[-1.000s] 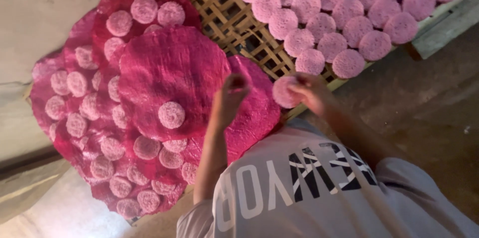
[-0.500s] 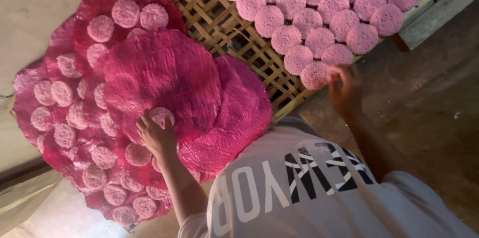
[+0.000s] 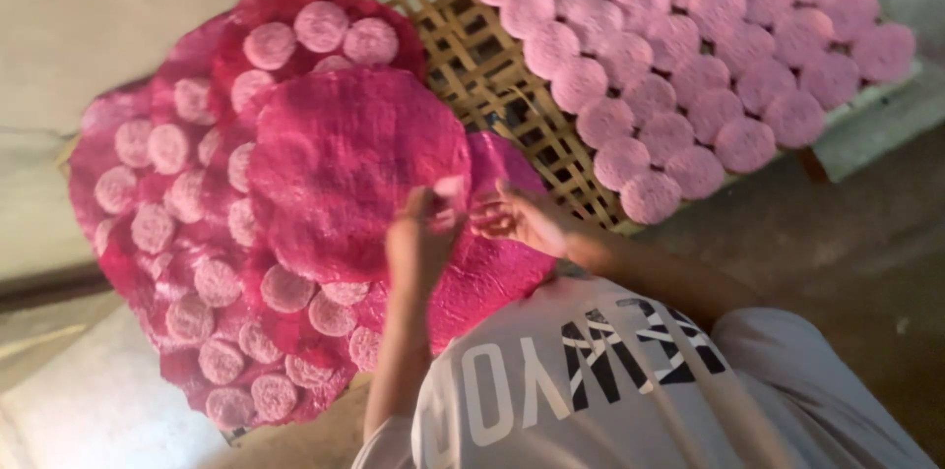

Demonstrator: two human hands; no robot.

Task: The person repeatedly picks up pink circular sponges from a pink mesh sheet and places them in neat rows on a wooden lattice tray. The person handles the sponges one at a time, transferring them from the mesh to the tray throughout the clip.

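**Roughly mid-run: discs going from pile to rack**

Left to right: pile (image 3: 197,233) of dark pink sheets with pale discs (image 3: 219,282) stuck on them, many not yet lifted; top sheet (image 3: 354,164) looks bare. Left hand (image 3: 418,238) pinches one small disc (image 3: 451,201) over that sheet's near edge. Right hand (image 3: 517,218) just beside it, fingers spread, open, holding nothing I can see. Bamboo rack (image 3: 492,85) partly bare near the pile; right end packed with tight rows of discs. Judging by that gap, rack is well filled but not full.
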